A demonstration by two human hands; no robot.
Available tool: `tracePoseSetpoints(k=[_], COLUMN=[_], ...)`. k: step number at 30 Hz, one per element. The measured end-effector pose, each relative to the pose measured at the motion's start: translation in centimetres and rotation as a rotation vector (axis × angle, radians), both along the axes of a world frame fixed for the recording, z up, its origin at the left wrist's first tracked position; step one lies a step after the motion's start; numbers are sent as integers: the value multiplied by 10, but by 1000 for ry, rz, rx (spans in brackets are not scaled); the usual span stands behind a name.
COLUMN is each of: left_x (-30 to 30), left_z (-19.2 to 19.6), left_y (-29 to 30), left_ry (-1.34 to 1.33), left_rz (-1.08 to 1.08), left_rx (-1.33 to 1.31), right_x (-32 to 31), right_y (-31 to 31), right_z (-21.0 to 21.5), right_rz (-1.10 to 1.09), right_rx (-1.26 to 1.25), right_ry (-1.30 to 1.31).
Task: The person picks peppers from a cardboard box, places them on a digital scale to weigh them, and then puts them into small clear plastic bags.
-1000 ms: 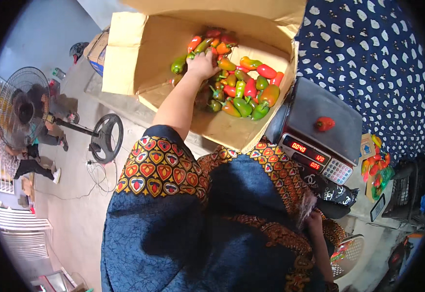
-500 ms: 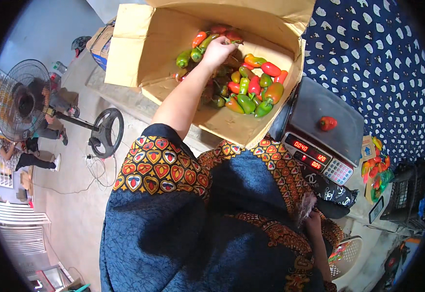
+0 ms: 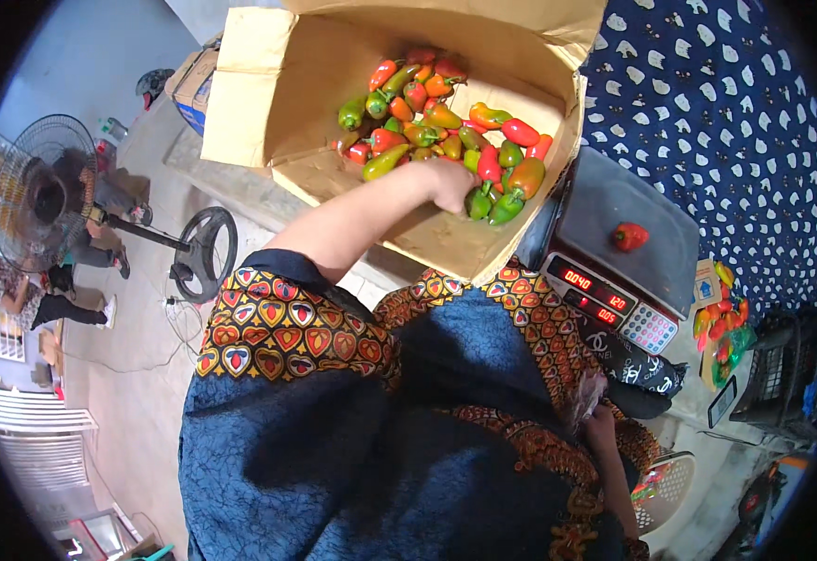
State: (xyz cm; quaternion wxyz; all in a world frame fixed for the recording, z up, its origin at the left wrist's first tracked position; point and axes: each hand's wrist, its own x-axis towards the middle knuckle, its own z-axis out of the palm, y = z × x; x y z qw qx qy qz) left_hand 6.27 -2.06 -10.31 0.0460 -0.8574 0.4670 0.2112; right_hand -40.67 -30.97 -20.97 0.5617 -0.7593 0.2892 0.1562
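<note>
Cardboard surrounds my left hand [image 3: 448, 182]: it is down inside the open box [image 3: 259, 103], at the near edge of the heap of peppers [image 3: 437, 117]. My fingers are curled under and turned away from me, so I cannot tell whether they are closed on a pepper or only pressing into the pile. Two green-and-orange peppers [image 3: 507, 192] lie just beyond my fingertips, touching them or nearly so; the rest of the heap, red, orange and green, spreads away from my knuckles toward the far wall of the box.

My right hand [image 3: 600, 425] hangs low by my hip, well apart from the box, with something pale bunched at its fingers; whether they grip it I cannot make out.

To the right of my reaching fingers sits the grey scale [image 3: 614, 234], with one red pepper [image 3: 630, 236] alone on its pan.

As I judge it, the risks are these. The near wall of the box sags outward right under my wrist, and the peppers by my fingertips rest on that slope, so a careless pull could roll them over the lip and onto the floor. Digging blind with curled fingers could also bruise soft skins. Swinging across to the pan, my hand could knock the lone pepper off.
</note>
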Motion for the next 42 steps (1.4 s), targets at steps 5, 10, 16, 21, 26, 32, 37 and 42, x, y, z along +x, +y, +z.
tracePoseSetpoints(k=[5,10,16,21,26,32,37,42], left_x=[-18,-47,-147,-206,-196,-181,-175,-148], left_z=[23,60,119,128,70,16,10,20], left_y=[8,59,45,-69,-197,-275,-286,-265], left_ry=[-50,850,1015,555,163,-307,-407,662], left_rz=[178,699,350,-27,141,5,25,651], left_rx=[-51,-681,-1178,-791,-667,-709,-538,-1045], right_x=[-4,3,-1,7,3,7,8,13], right_y=[-6,12,-2,6,-3,-10,-15,-10], right_z=[-6,27,-17,17,1,16,3,25], right_rz=[-5,-132,127,219,180,288,340,311], right_rx=[0,257,89,70,262,255,327,389], right_ry=[59,22,-47,-18,-57,-128,-73,-51])
